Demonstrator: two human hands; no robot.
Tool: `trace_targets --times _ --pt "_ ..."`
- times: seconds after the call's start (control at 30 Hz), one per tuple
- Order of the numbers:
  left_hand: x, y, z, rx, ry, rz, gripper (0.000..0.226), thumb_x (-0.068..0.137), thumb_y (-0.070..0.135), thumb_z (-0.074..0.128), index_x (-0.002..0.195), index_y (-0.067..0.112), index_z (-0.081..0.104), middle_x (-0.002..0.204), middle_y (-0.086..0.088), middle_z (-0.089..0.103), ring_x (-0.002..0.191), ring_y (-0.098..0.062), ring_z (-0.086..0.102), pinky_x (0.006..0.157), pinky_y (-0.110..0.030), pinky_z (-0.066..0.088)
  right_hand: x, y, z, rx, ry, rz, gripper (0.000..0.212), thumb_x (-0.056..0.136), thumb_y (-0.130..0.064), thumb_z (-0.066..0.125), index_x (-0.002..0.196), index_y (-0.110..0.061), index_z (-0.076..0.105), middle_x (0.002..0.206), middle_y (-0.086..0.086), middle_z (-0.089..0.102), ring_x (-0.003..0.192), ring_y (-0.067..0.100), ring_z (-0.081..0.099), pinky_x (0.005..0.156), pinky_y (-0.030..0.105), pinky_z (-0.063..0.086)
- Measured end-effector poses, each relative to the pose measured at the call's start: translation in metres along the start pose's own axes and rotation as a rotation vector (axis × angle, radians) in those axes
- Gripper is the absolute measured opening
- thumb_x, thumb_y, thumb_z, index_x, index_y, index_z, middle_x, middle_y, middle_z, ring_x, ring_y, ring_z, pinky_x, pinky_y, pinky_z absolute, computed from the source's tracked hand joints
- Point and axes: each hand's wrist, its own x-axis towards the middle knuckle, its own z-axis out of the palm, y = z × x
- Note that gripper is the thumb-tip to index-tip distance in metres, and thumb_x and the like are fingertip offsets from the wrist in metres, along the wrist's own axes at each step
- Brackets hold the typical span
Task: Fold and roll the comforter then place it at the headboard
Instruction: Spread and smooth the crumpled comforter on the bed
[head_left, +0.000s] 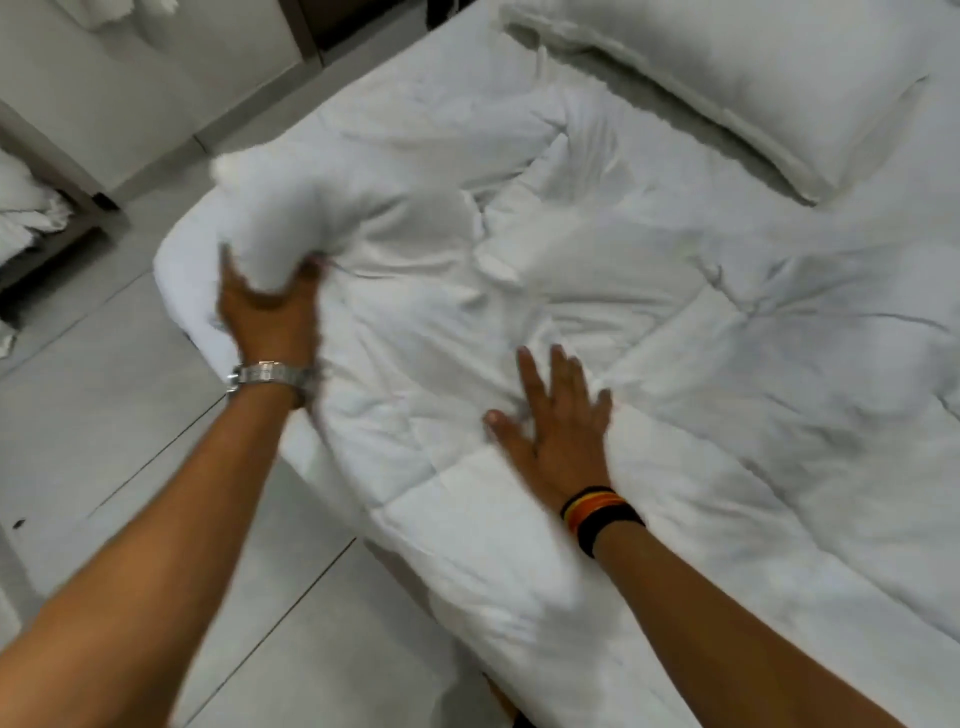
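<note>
The comforter (597, 322) is plain white, crossed by stitched quilting lines that divide it into squares, with grey shadows in its creases. The pillow (727, 88) is white too, a shade creamier. The floor (104, 426) has pale grey tiles with thin dark joints. The watch (270, 375) on the left wrist is silver metal. The band (600, 512) on the right wrist is black with orange and yellow stripes. The furniture (47, 171) at the left shows a grey-brown frame.
</note>
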Motion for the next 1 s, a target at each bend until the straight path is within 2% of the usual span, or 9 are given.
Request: trace_targets --times 0.07,0.23,0.33,0.47,0.63,0.77,0.87,0.93,1.0 --pt "0.008 -0.014 -0.023 0.087 -0.053 -0.068 0.074 0.073 0.046 0.091 0.137 0.025 0.060 0.132 0.014 0.070 0.122 -0.007 0.066 0.106 -0.023 0.049 0.011 -0.016 0.010 -0.093 -0.137 -0.020 0.083 0.098 -0.080 0.020 0.167 -0.042 -0.007 0.177 0.001 -0.014 0.162 0.026 -0.011 0.124 0.065 -0.009" --pt "-0.033 -0.034 -0.042 0.330 -0.203 -0.567 0.120 0.075 0.041 0.091 0.164 0.014 0.016 0.159 -0.018 0.044 0.142 -0.038 0.047 0.116 -0.046 0.039 0.023 -0.034 0.020 -0.183 -0.418 0.140 0.084 0.100 -0.077 0.023 0.168 -0.037 -0.006 0.176 0.005 -0.019 0.161 0.031 -0.016 0.123 0.068 -0.008" --pt "-0.025 -0.002 -0.032 0.377 -0.066 -0.305 0.134 0.065 0.056 0.084 0.165 0.012 0.007 0.169 -0.016 0.023 0.154 -0.036 0.028 0.124 -0.052 0.023 0.041 -0.043 0.006 -0.093 -0.243 0.160 0.084 0.099 -0.079 0.022 0.167 -0.039 -0.006 0.176 0.004 -0.019 0.162 0.027 -0.017 0.123 0.067 -0.012" --pt "0.064 0.032 0.028 0.314 -0.160 0.233 0.101 0.086 0.061 0.061 0.162 0.005 0.026 0.166 -0.016 0.033 0.154 -0.031 0.031 0.124 -0.045 0.014 0.133 -0.079 -0.013 0.054 0.063 0.136 0.083 0.098 -0.079 0.019 0.168 -0.040 0.002 0.176 0.004 -0.016 0.162 0.025 -0.015 0.124 0.065 -0.012" --pt "0.173 0.037 0.129 0.565 -0.526 -0.040 0.128 0.072 0.094 0.048 0.167 0.020 0.004 0.175 -0.013 0.005 0.161 -0.031 0.000 0.126 -0.055 -0.005 0.220 -0.094 -0.021 -0.017 0.089 0.229 0.085 0.094 -0.082 0.013 0.168 -0.041 0.000 0.177 0.005 -0.013 0.162 0.029 -0.013 0.121 0.071 -0.009" --pt "0.246 -0.013 0.198 0.754 -0.595 -0.051 0.168 0.036 0.111 0.047 0.164 0.023 -0.018 0.173 -0.015 -0.016 0.158 -0.038 -0.020 0.113 -0.068 -0.023 0.260 -0.089 0.023 -0.136 0.008 0.397 0.090 0.090 -0.087 0.000 0.167 -0.040 -0.010 0.176 0.010 -0.013 0.162 0.033 -0.010 0.119 0.074 -0.006" --pt "0.269 -0.053 0.220 0.827 -0.628 -0.104 0.181 0.023 0.112 0.049 0.162 0.019 -0.022 0.169 -0.027 0.016 0.159 -0.043 0.007 0.115 -0.070 -0.018 0.272 -0.087 0.043 -0.213 0.055 0.417 0.091 0.090 -0.086 -0.006 0.168 -0.039 -0.007 0.177 0.013 -0.001 0.163 0.035 0.001 0.119 0.076 -0.002" --pt "0.275 -0.074 0.225 0.805 -0.642 -0.082 0.176 0.027 0.112 0.049 0.163 0.014 -0.005 0.146 -0.026 0.055 0.138 -0.042 0.050 0.120 -0.061 0.019 0.277 -0.089 0.048 -0.232 0.053 0.413 0.091 0.090 -0.086 -0.007 0.168 -0.038 -0.003 0.177 0.015 0.004 0.162 0.037 0.004 0.119 0.077 0.000" --pt "0.284 -0.080 0.228 0.740 -0.677 -0.045 0.160 0.031 0.109 0.055 0.156 0.016 0.020 0.119 -0.018 0.072 0.111 -0.039 0.069 0.092 -0.046 0.047 0.283 -0.096 0.046 -0.235 0.038 0.433 0.092 0.088 -0.087 -0.011 0.167 -0.040 -0.007 0.177 0.013 0.000 0.163 0.036 0.000 0.118 0.077 -0.001"
